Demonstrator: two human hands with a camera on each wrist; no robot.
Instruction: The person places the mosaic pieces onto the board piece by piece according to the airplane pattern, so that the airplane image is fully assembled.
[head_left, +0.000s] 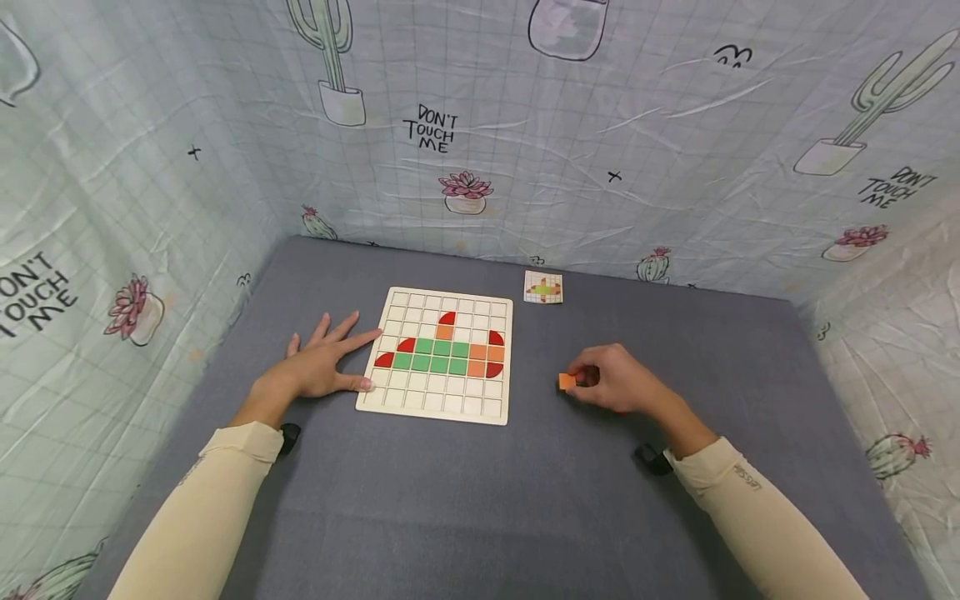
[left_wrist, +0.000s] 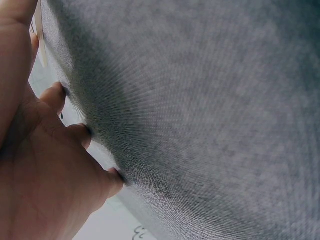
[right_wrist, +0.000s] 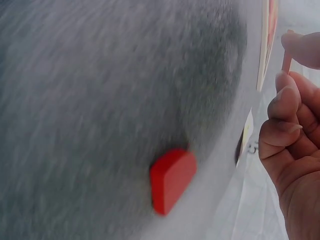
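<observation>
Orange square tile (head_left: 566, 381) is sitting pinched between your right hand's (head_left: 617, 381) curled fingertips just above the grey felt table (head_left: 480, 500), right of the wooden grid board (head_left: 441, 354), while you're resting your left hand (head_left: 321, 367) flat, fingers spread, touching the board's left edge.

Makeshift recording booth: cactus-print cloth walls (head_left: 600, 125), grey felt tabletop (head_left: 525, 500).

"DON'T TOUCH ME" printed on cloth backdrop (head_left: 429, 129): back wall, left wall, right wall. Small logo on right sleeve (head_left: 747, 477), unreadable.
</observation>
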